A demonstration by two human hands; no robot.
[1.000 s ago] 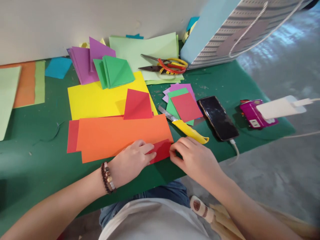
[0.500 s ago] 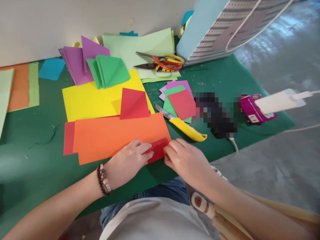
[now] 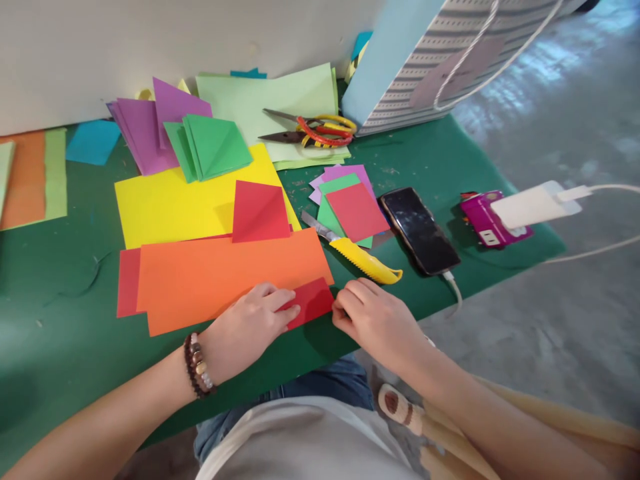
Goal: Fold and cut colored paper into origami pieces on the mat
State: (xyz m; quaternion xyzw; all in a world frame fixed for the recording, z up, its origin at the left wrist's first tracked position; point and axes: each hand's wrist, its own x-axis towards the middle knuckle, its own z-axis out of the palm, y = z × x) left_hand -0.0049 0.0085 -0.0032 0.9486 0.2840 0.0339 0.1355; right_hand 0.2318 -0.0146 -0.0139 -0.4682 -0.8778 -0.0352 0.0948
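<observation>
Well, red paper (image 3: pixel 314 300) under left hand (image 3: pixel 247 325), striped bag (image 3: pixel 425 63) beyond, interior unseen.

The small red paper rectangle (image 3: pixel 311 301) lies flat near the close edge of the bench (image 3: pixel 280 357), overlapping the near right part of the orange sheet (image 3: pixel 230 267). Smooth and plain, it slants, its right end farther out; the left hand (image 3: pixel 253 323) hides its left end.

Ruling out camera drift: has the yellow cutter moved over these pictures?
No, not visibly. The yellow cutter keeps its place against the phone and the orange sheet; all three shift left in view together.
</observation>
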